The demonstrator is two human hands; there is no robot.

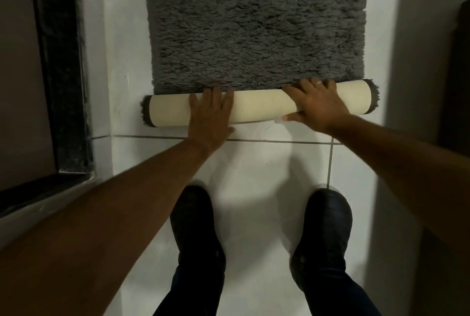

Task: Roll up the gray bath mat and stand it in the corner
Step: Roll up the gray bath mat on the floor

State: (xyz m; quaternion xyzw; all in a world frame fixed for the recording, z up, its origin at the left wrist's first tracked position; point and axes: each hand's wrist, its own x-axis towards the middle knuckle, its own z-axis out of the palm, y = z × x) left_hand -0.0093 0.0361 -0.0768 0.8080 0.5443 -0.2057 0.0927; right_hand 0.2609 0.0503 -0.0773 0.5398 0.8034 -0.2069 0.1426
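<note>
Near my shoes, both palms press the cream-backed roll: left hand fingers flat, right hand fingers wrapping it, keeping the gray bath mat rolling tight, farward.

A fluffy dark gray mat with a cream, finely ribbed back is seen on white floor tiles. Black shoes are worn.

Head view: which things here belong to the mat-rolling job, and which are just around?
Job:
- gray mat, partly rolled, cream backing outward
- left hand, flat on the roll
- right hand, curled over the roll

Just around:
- black shoes
- tiled floor
- dark door frame
</note>
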